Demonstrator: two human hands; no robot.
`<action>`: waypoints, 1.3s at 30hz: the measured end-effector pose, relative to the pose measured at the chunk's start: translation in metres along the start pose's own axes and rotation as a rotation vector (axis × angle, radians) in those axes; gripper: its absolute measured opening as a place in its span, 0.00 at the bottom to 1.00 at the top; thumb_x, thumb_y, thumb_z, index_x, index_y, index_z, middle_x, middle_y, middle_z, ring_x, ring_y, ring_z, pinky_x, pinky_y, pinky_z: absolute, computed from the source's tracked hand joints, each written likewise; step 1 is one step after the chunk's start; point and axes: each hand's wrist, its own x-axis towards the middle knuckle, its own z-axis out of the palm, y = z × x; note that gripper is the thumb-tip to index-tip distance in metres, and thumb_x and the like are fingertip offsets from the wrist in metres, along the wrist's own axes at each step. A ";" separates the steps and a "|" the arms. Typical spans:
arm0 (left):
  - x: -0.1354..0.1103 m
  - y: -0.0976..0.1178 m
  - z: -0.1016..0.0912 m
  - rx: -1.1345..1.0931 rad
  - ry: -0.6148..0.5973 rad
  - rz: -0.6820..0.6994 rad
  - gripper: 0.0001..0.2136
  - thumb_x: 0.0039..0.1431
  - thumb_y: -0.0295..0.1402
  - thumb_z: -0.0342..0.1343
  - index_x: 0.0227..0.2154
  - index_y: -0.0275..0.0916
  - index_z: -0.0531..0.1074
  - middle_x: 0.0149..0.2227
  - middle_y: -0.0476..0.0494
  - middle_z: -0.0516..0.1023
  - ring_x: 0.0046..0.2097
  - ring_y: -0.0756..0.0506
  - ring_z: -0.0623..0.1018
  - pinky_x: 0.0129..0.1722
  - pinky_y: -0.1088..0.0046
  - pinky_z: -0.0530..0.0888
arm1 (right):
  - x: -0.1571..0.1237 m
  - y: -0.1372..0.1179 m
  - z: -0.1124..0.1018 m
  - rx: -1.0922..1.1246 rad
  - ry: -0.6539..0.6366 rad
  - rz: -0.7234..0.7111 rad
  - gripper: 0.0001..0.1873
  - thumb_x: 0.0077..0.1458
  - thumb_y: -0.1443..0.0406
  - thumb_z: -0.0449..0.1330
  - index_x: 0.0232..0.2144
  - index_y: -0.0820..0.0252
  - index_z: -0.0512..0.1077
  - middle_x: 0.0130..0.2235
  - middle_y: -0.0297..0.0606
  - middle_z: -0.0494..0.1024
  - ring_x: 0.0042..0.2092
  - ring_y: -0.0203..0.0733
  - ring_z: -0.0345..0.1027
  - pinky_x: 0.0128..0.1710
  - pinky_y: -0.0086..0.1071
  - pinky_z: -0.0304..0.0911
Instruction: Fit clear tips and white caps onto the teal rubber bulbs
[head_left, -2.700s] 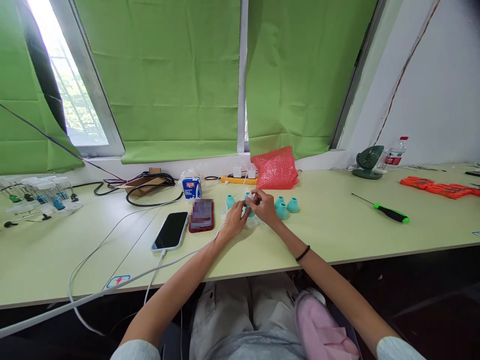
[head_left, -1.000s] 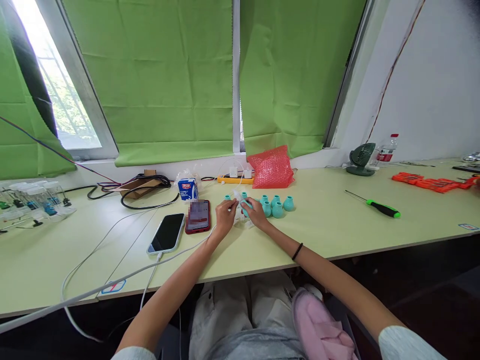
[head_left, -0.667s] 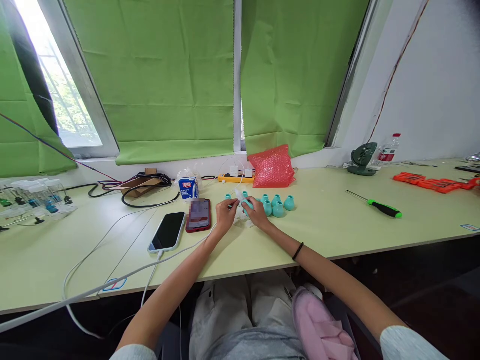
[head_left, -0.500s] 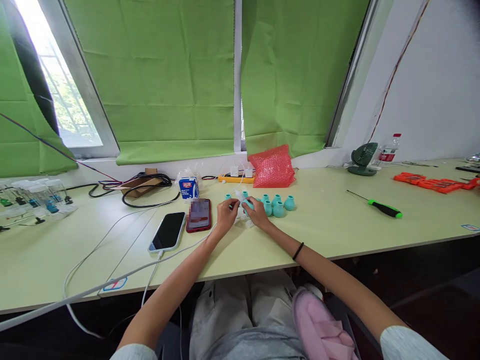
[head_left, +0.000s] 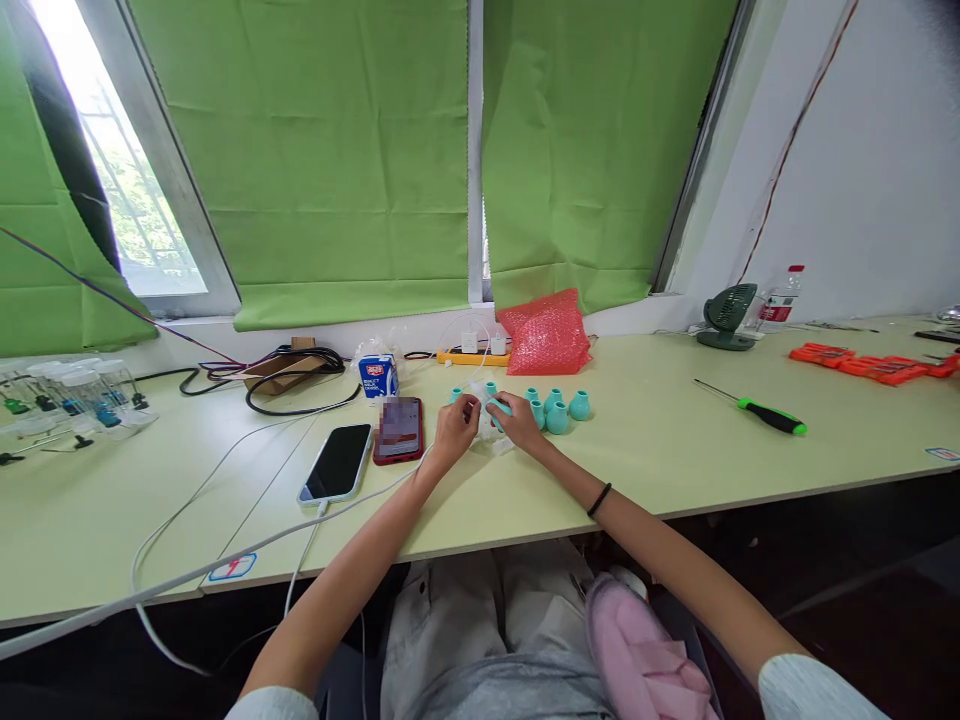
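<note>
My left hand (head_left: pixel 453 432) and my right hand (head_left: pixel 517 421) meet at the middle of the pale green table (head_left: pixel 660 440), fingers pinched together. Between them is a small clear plastic wrapper (head_left: pixel 484 412) with a teal piece (head_left: pixel 501 406) held in my right fingers. Several small teal bulb-shaped pieces (head_left: pixel 556 410) stand in a row just right of my right hand, and one more (head_left: pixel 455 396) behind my left hand. A black band circles my right wrist.
A white phone (head_left: pixel 337 463) on a cable and a red phone (head_left: pixel 398 431) lie left of my hands. Behind are a milk carton (head_left: pixel 378 377), red bubble wrap (head_left: pixel 546 334) and a power strip (head_left: pixel 474 355). A green-handled screwdriver (head_left: pixel 757 410), a fan (head_left: pixel 726 314) and orange tools (head_left: pixel 866 365) lie right.
My hands have stayed together at the same spot, working the wrapper and teal piece; the fingers shifted slightly. The view drifted a little.
</note>
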 end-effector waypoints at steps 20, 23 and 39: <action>0.006 0.011 0.005 -0.447 -0.039 -0.319 0.08 0.47 0.37 0.50 0.24 0.37 0.63 0.13 0.53 0.69 0.13 0.54 0.65 0.15 0.80 0.62 | 0.007 0.001 -0.004 0.047 0.159 0.022 0.09 0.41 0.61 0.54 0.19 0.62 0.67 0.16 0.32 0.66 0.21 0.35 0.59 0.23 0.27 0.56; 0.009 0.009 0.003 -0.569 -0.096 -0.381 0.10 0.47 0.39 0.49 0.24 0.35 0.62 0.14 0.51 0.68 0.15 0.54 0.66 0.17 0.79 0.65 | 0.008 0.001 -0.004 0.088 0.133 0.047 0.11 0.42 0.60 0.53 0.17 0.62 0.65 0.14 0.30 0.64 0.18 0.33 0.56 0.19 0.26 0.54; 0.006 0.003 0.004 -0.509 -0.104 -0.296 0.13 0.47 0.41 0.52 0.22 0.34 0.66 0.18 0.47 0.71 0.20 0.53 0.71 0.20 0.78 0.70 | 0.007 0.005 -0.003 0.091 0.022 0.063 0.13 0.44 0.58 0.51 0.18 0.63 0.65 0.14 0.30 0.64 0.15 0.30 0.55 0.14 0.24 0.53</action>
